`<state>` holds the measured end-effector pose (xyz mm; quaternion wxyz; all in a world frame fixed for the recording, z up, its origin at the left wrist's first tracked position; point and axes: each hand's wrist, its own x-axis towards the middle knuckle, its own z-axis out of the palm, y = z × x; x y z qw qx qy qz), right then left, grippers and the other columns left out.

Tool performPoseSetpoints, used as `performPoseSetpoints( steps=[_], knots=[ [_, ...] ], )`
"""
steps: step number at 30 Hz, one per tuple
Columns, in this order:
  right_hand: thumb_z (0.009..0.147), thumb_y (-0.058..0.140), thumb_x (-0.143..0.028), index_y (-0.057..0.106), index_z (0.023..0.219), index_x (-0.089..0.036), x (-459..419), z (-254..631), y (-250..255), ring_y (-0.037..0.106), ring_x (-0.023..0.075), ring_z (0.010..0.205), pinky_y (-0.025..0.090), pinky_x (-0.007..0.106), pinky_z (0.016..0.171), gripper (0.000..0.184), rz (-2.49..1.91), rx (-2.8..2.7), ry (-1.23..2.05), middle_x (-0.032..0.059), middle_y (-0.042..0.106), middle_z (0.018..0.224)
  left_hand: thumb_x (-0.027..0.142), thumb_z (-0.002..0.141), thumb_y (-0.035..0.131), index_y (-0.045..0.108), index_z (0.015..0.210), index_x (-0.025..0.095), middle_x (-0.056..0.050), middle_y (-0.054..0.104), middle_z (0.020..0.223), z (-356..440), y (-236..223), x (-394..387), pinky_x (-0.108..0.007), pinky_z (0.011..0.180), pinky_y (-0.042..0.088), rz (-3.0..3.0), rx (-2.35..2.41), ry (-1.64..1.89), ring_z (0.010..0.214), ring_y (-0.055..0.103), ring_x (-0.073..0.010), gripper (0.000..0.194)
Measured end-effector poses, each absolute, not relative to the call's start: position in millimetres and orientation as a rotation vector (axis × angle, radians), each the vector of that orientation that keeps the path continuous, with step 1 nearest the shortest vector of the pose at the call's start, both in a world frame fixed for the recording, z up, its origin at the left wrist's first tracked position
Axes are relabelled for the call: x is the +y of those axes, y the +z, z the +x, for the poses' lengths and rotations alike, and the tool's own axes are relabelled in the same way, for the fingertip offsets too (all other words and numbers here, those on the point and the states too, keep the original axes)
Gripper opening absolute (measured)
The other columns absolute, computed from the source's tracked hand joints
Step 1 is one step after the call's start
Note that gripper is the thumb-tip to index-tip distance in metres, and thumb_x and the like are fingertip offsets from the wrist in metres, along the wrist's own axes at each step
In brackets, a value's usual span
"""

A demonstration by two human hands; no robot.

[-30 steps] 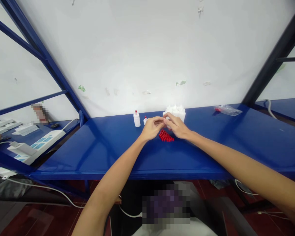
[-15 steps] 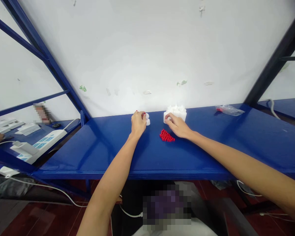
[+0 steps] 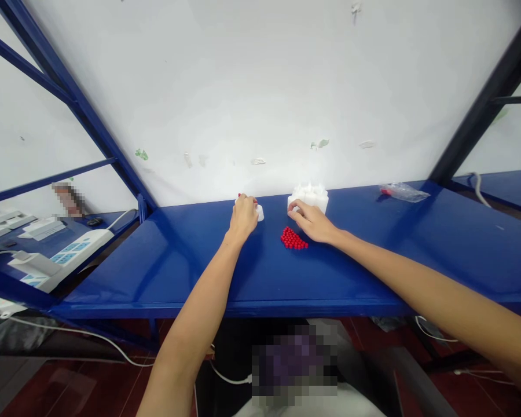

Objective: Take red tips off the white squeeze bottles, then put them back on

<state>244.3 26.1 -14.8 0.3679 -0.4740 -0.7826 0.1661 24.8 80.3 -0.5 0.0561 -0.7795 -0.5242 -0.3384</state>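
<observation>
My left hand (image 3: 244,215) is closed at the back of the blue table, its fingers curled round a small white bottle mostly hidden by the hand. Bits of red show at its fingertips, and a white bottle (image 3: 260,213) peeks out to its right. My right hand (image 3: 311,221) is half curled in front of a tight group of white bottles with pointed tips (image 3: 309,196). A gap shows between its thumb and forefinger, with nothing seen in it. Just left of and below that hand lies a pile of small red caps (image 3: 293,238).
A clear plastic bag (image 3: 404,192) with something red inside lies at the back right of the blue table (image 3: 191,263). Blue frame posts stand at both sides. Beyond the left one are a white power strip (image 3: 72,255), white boxes and part of another person's hand.
The view has shifted slightly. Less of the white bottles beside my left hand shows now, and that hand has turned a little. My right hand keeps its place by the bottle group.
</observation>
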Motion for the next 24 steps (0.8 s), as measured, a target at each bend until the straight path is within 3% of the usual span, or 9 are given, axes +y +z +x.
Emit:
performPoseSetpoints(
  steps=[7,11,15,19,24],
  knots=[
    [0.092,0.036,-0.034,0.054,0.094,-0.021,24.8,245.1,-12.6,0.05,0.0167,0.056,0.035,0.03,0.061,0.022,-1.179,-1.939,0.536,-0.0042,0.052,0.056,0.013,0.09,0.047,0.069,0.095,0.013,-0.015,0.064,0.092,22.6,5.4,68.8,-0.038,0.08,0.05,-2.359,-1.6,-1.007,0.089,0.062,-0.0269,0.022],
    [0.086,0.036,-0.031,0.053,0.094,-0.02,25.1,245.8,-13.6,0.049,0.0157,0.053,0.037,0.029,0.057,0.021,-1.006,-1.86,0.782,-0.0033,0.054,0.055,0.014,0.091,0.053,0.066,0.113,0.016,-0.011,0.067,0.098,40.0,7.7,51.2,-0.037,0.088,0.051,-2.444,-1.415,-1.38,0.091,0.064,-0.0218,0.026],
    [0.085,0.037,-0.037,0.048,0.099,-0.022,27.7,244.3,-18.0,0.047,0.0153,0.05,0.036,0.029,0.052,0.024,-0.871,-1.764,0.962,-0.0034,0.053,0.057,0.02,0.089,0.06,0.067,0.109,0.018,-0.007,0.071,0.099,69.3,1.9,31.8,-0.029,0.078,0.057,-2.815,-1.026,-1.777,0.08,0.067,-0.0139,0.021],
    [0.085,0.04,-0.037,0.044,0.101,-0.024,27.2,243.2,-18.6,0.047,0.0154,0.052,0.036,0.029,0.053,0.021,-0.813,-1.723,1.004,-0.0044,0.051,0.06,0.017,0.086,0.063,0.069,0.101,0.017,-0.005,0.072,0.093,82.2,-6.4,24.1,-0.028,0.076,0.058,-2.96,-0.91,-1.844,0.08,0.069,-0.0137,0.016],
    [0.084,0.043,-0.036,0.045,0.105,-0.024,22.0,242.8,-15.9,0.047,0.0165,0.055,0.038,0.031,0.054,0.024,-0.856,-1.821,0.957,-0.0027,0.052,0.065,0.008,0.082,0.059,0.067,0.101,0.016,-0.005,0.072,0.093,81.2,-11.2,24.8,-0.027,0.076,0.058,-2.947,-0.916,-1.89,0.08,0.069,-0.0128,0.022]
  ],
)
